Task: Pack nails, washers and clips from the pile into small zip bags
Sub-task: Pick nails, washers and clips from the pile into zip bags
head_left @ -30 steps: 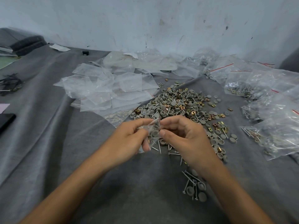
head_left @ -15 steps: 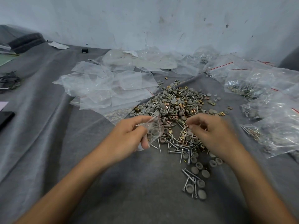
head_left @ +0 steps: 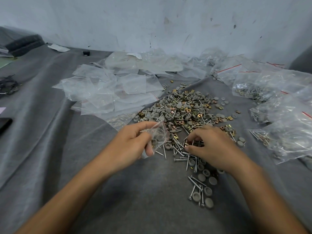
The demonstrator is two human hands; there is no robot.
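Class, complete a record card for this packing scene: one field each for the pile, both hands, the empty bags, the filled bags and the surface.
Pile: nails, grey washers, brass clips, mixed
Left hand: holds a small zip bag with grey washers inside
Right hand: fingers curled down on the pile; a pinch cannot be told
Empty bags: heaped left of the pile
Filled bags: lie right of the pile
Surface: grey cloth

One cam only, head-worn, wide-angle: looks fwd & down at the pile [head_left: 184,112] on the cloth [head_left: 50,149], close in, wall [head_left: 152,22] across the top edge
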